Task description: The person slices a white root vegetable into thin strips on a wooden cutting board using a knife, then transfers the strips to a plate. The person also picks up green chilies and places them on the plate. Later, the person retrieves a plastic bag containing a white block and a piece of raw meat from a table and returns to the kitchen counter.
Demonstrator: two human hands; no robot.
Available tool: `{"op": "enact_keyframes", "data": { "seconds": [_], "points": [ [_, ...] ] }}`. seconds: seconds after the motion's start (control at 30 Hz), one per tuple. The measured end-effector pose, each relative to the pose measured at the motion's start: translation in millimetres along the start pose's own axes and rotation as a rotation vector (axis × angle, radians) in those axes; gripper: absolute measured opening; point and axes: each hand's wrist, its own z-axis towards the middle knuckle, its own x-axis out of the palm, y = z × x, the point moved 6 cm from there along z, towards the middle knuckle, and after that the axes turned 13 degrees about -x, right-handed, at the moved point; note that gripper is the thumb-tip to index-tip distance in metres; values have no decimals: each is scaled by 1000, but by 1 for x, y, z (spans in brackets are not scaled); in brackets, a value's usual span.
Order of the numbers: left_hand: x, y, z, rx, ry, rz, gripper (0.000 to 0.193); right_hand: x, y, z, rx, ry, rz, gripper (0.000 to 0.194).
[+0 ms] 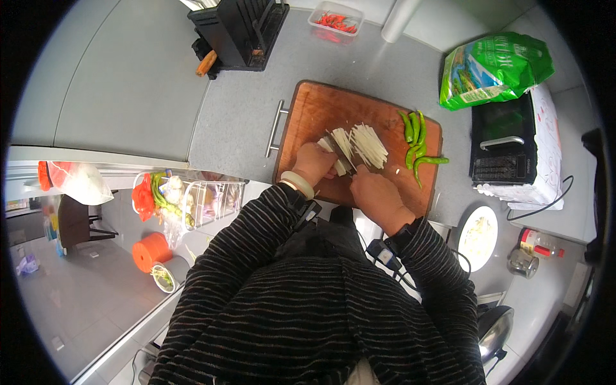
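Observation:
A wooden cutting board (332, 103) with a metal side handle lies on the counter before me. My right hand (378, 195) grips a kitchen knife (347, 159), whose handle is mostly hidden in my fist. Beside the blade, my left hand (313, 164) presses down on a pale sliced vegetable piece (340, 168), with its fingers curled close to the knife. Cut pale strips (368, 145) lie in a pile right of the blade, and more rest just above it. Several green chili peppers (417, 132) lie along the board's right side.
A black knife block (236, 36) and a plastic tub of red chilies (338, 21) stand at the back. At right are a green bag (498, 67) on a small oven (503, 139), a white plate of pale food (478, 239) and a glass jar (522, 264). A wire basket (211, 202) hangs lower left.

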Motion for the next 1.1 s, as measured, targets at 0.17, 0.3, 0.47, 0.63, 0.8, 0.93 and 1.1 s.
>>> {"op": "enact_keyframes", "data": {
  "seconds": [0.17,0.3,0.47,0.63,0.8,0.93,1.1],
  "points": [
    [0,-1,0,27,-15,13,19,-2,-1,4,-44,8,16,19],
    [1,-2,-1,40,-10,109,20,12,3,17,-4,7,1,20],
    [1,-1,-5,3,16,38,21,2,-1,9,13,-33,13,20],
    [1,1,-5,64,-13,-3,20,0,-10,2,-161,2,8,20],
    [1,1,-7,57,-38,-50,18,20,-11,18,-113,6,-29,20],
    [1,-4,-15,29,-34,33,17,16,-10,13,-18,-28,32,20],
    [2,-2,-15,-74,-17,60,17,12,-8,9,29,-14,78,20]
  ]
}}
